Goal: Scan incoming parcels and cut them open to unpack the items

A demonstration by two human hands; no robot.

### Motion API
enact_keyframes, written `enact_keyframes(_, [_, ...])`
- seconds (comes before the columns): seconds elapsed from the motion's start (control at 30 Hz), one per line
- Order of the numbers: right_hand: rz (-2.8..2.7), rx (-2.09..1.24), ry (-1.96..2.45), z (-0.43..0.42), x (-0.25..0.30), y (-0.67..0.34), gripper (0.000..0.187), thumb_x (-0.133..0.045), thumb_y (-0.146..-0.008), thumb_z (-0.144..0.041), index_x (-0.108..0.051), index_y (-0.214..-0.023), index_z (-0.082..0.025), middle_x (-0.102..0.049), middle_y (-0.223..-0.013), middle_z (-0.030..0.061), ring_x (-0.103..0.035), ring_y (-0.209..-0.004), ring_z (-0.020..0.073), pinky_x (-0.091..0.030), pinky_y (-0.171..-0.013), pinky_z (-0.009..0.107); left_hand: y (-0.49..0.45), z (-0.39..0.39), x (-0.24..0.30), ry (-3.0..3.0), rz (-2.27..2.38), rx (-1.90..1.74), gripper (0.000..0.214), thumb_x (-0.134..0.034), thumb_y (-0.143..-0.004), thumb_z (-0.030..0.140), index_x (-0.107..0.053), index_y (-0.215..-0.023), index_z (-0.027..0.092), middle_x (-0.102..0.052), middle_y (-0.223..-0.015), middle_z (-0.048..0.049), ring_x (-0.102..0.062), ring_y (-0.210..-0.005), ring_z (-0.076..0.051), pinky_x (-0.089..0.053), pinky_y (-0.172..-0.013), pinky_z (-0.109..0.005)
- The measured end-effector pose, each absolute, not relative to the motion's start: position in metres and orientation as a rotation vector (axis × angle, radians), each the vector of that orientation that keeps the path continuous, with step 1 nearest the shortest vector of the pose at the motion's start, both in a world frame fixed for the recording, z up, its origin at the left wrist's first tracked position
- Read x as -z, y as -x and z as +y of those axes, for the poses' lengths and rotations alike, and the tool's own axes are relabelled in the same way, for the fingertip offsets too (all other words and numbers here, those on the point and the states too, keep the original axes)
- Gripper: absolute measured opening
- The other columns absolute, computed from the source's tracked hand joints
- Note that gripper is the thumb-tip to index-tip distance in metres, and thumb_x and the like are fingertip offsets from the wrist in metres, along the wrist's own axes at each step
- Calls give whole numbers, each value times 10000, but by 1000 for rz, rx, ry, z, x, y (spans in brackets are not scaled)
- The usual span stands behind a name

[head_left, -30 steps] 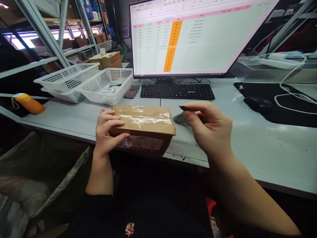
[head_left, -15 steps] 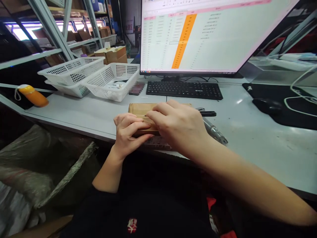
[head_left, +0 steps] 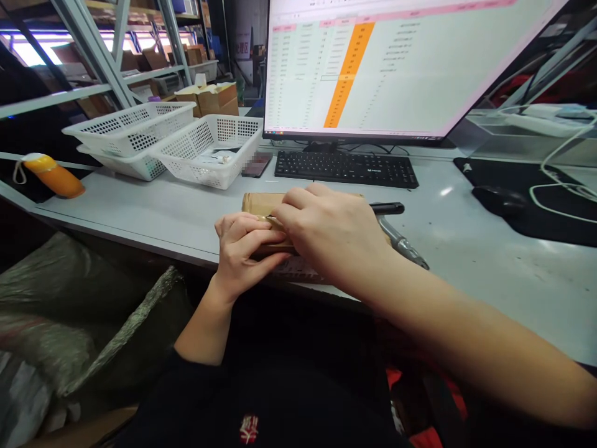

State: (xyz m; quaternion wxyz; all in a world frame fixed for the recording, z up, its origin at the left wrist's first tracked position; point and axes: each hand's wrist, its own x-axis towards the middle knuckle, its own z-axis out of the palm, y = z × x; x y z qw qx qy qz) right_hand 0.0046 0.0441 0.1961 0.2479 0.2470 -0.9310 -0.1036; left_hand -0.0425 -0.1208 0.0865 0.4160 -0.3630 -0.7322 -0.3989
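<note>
A small brown cardboard box [head_left: 261, 203] lies at the front edge of the desk, partly covered by both hands. My left hand [head_left: 245, 246] grips its near left side, thumb below and fingers on top. My right hand [head_left: 333, 224] is closed over the box, fingertips pinched at its top beside the left fingers. From behind the right hand sticks out the end of a slim black tool [head_left: 389, 208]; its other end is hidden. A grey, shiny, tube-like thing [head_left: 405, 246] lies right of the box. Under the box shows a printed, shiny surface [head_left: 298, 267].
Behind the box are a black keyboard [head_left: 345, 168], a monitor [head_left: 420, 74] and a phone [head_left: 256, 165]. White baskets [head_left: 205, 149] and an orange bottle [head_left: 53, 176] stand left. A mouse [head_left: 499, 202] rests on a black pad [head_left: 550, 218] at right. Sacks [head_left: 116, 348] lie below left.
My right fingertips have shifted slightly left along the box top, and the slim black tool's visible end has moved and tilted a little with the hand. My left hand keeps its grip.
</note>
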Motion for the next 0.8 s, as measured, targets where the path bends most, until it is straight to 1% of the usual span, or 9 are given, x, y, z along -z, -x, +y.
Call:
enact_keyframes(0.1, [-2529, 316, -675, 44, -197, -8, 242, -494, -945, -70, -692, -827, -145, -643, -818, 109, -437, -721, 206, -162, -590, 340, 42, -121, -86, 888, -1866, 988, 246, -805, -840, 489, -775, -1012, 315, -692, -1002, -32, -591, -1087, -245, -461, -1005, -427])
enact_keyframes(0.17, [-2523, 336, -676, 46, -197, -10, 245, -493, -936, -54, -693, -825, -143, -641, -810, 110, -438, -723, 207, -163, -594, 342, 43, -121, -86, 903, -1848, 994, 254, -809, -838, 484, -769, -1017, 309, -691, -1006, -31, -595, -1080, -241, -461, -1003, -427])
enact_keyframes(0.3, [-2511, 347, -657, 50, -194, -12, 246, -491, -949, -75, -697, -834, -149, -649, -835, 112, -451, -738, 212, -173, -597, 343, 43, -120, -86, 899, -1817, 1003, 255, -812, -837, 480, -757, -1002, 294, -683, -1005, -31, -599, -1072, -237, -472, -993, -424])
enact_keyframes(0.4, [-2513, 368, -653, 50, -195, -12, 262, -475, -952, -78, -701, -839, -151, -646, -825, 112, -457, -737, 217, -182, -594, 347, 43, -119, -87, 904, -1813, 991, 244, -785, -863, 484, -750, -1004, 289, -682, -1004, -34, -600, -1071, -234, -470, -992, -425])
enact_keyframes(0.5, [-2511, 417, -662, 49, -197, -15, 289, -452, -927, -42, -702, -825, -145, -633, -786, 115, -454, -719, 223, -192, -592, 356, 43, -119, -88, 926, -1804, 985, 246, -768, -878, 486, -744, -1013, 282, -685, -1006, -37, -604, -1066, -233, -461, -981, -426])
enact_keyframes(0.67, [-2459, 535, -567, 73, -198, -30, 323, -435, -881, 10, -664, -733, -163, -613, -748, 114, -451, -701, 224, -190, -583, 365, 43, -119, -87, 895, -1811, 974, 252, -776, -864, 506, -752, -993, 291, -684, -995, -32, -608, -1055, -232, -466, -980, -422])
enact_keyframes(0.8, [-2453, 595, -494, 107, -199, -45, 296, -461, -858, -9, -627, -688, -186, -589, -711, 95, -442, -680, 227, -191, -559, 367, 43, -119, -86, 871, -1833, 971, 264, -757, -871, 530, -754, -974, 287, -678, -992, -40, -604, -1060, -236, -473, -988, -430])
